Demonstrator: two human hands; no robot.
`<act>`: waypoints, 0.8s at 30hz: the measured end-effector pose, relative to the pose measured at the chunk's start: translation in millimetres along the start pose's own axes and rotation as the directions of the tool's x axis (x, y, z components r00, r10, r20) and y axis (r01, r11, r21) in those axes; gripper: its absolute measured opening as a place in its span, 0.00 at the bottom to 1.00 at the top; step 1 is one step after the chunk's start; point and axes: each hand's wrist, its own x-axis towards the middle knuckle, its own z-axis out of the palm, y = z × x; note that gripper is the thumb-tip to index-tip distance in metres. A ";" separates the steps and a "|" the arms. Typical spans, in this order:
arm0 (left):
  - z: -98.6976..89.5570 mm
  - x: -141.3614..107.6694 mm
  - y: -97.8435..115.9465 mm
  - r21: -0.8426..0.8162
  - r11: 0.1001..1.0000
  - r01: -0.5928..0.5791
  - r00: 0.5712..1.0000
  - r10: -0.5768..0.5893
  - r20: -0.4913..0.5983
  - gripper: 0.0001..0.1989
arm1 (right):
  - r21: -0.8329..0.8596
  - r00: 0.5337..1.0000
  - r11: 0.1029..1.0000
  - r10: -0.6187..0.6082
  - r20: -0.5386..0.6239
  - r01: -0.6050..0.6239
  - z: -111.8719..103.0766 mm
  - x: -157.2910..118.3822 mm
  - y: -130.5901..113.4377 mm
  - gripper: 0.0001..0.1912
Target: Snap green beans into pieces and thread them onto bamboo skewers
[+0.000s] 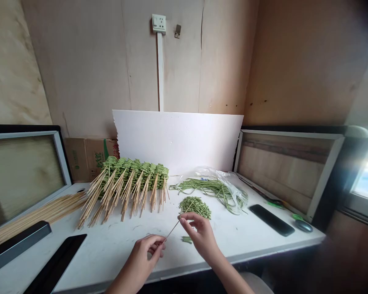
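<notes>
A thin wooden skewer (172, 230) slants up to the right between my hands. My left hand (149, 251) pinches its lower end over the front of the white table. Near the upper end are the closed fingertips of my right hand (199, 232), at the edge of a pile of cut green bean pieces (196, 205); whether a bean piece is between them is too small to tell. A few bean pieces (187, 239) lie side by side just left of my right hand. Stacked skewers threaded with green beans (135, 175) stand at the back left, bare ends toward me.
Long whole beans (208, 186) lie partly under a clear plastic bag (230, 183). Bare skewers (46, 212) are spread at the left, near a black box (21, 245) and a dark flat object (58, 263). At the right lie a black phone (271, 220) and a mouse (303, 226).
</notes>
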 end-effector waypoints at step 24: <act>-41.0 -9.2 17.6 0.366 0.912 -0.186 0.959 0.250 -0.136 0.16 | 0.562 0.940 0.770 0.338 0.040 -0.301 -27.1 19.7 -2.4 0.19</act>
